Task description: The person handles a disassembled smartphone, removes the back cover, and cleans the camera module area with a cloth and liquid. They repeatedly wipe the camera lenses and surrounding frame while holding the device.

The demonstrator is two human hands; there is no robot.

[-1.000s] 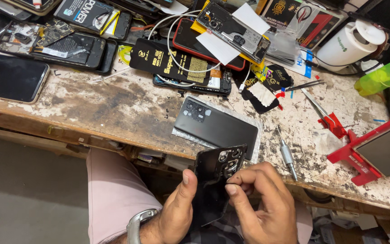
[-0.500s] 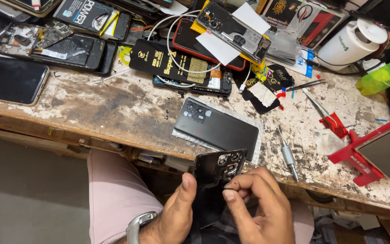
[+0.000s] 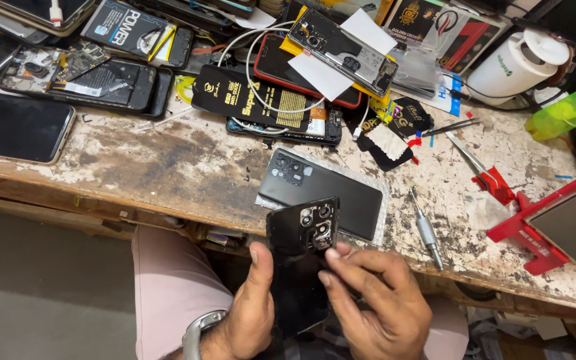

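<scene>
My left hand (image 3: 251,310) grips a glossy black phone back cover (image 3: 299,263) by its left edge, holding it upright over my lap with the camera cluster at the top. The fingers of my right hand (image 3: 376,303) press on the cover's right side, just under the camera lenses. A second dark back cover (image 3: 325,192) lies flat on a clear plastic sleeve on the workbench, right behind the held one.
The worn, stained workbench (image 3: 161,167) carries a metal screwdriver (image 3: 427,230), red-handled tweezers (image 3: 485,170), a red screen clamp (image 3: 555,223), a black phone (image 3: 11,127) at left, opened phones, cables and packaging at the back, a white tape dispenser (image 3: 518,63).
The held cover has tilted slightly and my right fingers have shifted along its right edge near the camera cluster. Nothing on the bench has moved.
</scene>
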